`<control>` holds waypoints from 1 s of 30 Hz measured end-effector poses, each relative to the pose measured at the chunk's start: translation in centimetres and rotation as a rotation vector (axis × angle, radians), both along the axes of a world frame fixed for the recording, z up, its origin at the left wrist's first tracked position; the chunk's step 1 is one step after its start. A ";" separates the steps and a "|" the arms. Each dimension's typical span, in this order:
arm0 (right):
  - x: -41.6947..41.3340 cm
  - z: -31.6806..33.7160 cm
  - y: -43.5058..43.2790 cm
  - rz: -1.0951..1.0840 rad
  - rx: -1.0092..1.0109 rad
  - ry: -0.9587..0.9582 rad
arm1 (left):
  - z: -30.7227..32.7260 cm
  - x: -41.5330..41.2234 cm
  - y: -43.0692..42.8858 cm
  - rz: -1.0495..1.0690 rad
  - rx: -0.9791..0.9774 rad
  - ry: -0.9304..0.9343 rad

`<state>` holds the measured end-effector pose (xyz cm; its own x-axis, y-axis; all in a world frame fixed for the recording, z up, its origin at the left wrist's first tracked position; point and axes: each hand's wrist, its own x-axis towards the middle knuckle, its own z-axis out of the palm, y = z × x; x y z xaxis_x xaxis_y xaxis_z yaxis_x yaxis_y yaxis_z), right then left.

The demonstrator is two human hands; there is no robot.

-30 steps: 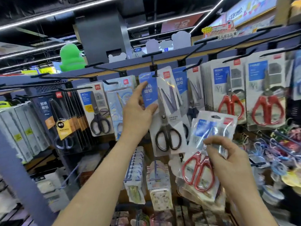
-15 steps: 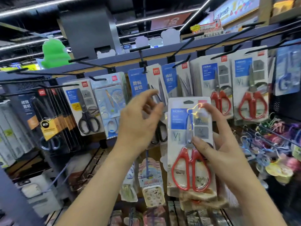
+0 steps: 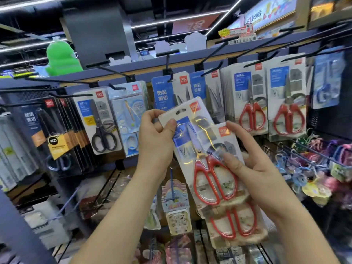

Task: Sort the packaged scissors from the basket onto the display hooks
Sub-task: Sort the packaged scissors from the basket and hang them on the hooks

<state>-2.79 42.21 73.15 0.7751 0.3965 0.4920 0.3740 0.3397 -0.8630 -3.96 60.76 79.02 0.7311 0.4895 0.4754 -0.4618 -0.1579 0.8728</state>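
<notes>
The clear-plastic pack of red-handled scissors (image 3: 198, 145) sits near, tilted, between the left hand (image 3: 154, 141) at its upper left edge and the right hand (image 3: 255, 162) at its right side. A second matching red-handled pack (image 3: 234, 227) lies behind and below it, in the right hand. Farther back, blue-carded scissor packs (image 3: 163, 92) hang on a black metal hook (image 3: 167, 62); hanging red-handled packs (image 3: 251, 103) lie to the right, a black-handled scissors pack (image 3: 99, 121) to the left.

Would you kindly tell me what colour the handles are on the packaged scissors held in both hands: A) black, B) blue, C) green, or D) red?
D: the scissors in the front pack, which the left hand pinches near its top and the right hand grips lower down, have red handles.
</notes>
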 end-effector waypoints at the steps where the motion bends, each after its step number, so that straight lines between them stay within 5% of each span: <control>1: -0.1 -0.2 -0.3 -0.001 0.005 0.004 | -0.1 0.1 -0.1 0.013 -0.017 -0.012; 9: -0.4 -2.5 -3.7 -0.313 -0.125 -0.074 | -0.4 0.4 -3.1 0.065 -0.078 -0.263; 14: 0.6 -2.1 -6.5 -0.338 -0.031 0.098 | 0.5 1.6 -5.6 0.013 -0.020 -0.334; 20: 3.4 -1.5 -9.7 -0.285 -0.227 -0.034 | 2.0 4.0 -9.1 -0.097 -0.126 -0.239; 30: 8.8 -3.2 -13.2 -0.347 -0.599 -0.247 | 2.8 6.2 -11.0 -0.210 0.110 -0.065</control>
<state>5.98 28.97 69.92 0.7993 0.4043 0.4446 0.5821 -0.3368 -0.7401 2.29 49.76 81.82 0.7775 0.2727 0.5666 -0.5488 -0.1456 0.8232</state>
